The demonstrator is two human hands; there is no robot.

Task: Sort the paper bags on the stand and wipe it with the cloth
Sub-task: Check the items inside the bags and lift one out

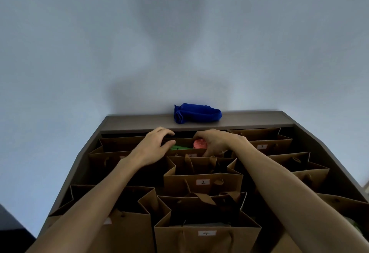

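Note:
Several brown paper bags with numbered white labels stand in rows on a dark stand [287, 119]. Both my hands reach to the middle bag of the back row [180, 153]. My left hand [154, 146] curls its fingers over that bag's left rim. My right hand [214, 143] grips the bag's right rim, beside a pink round object [199, 144] and something green [177, 148] inside it. A folded blue cloth [196, 113] lies on the stand's top ledge, just behind my hands. Bags labelled 2 [202, 182] and 4 [206, 232] stand in front.
A plain pale wall rises behind the stand. More bags fill the left column [111, 212] and the right column, one labelled 7 [261, 146]. The stand's raised sides slope down at left and right. A bit of floor shows at the far right edge.

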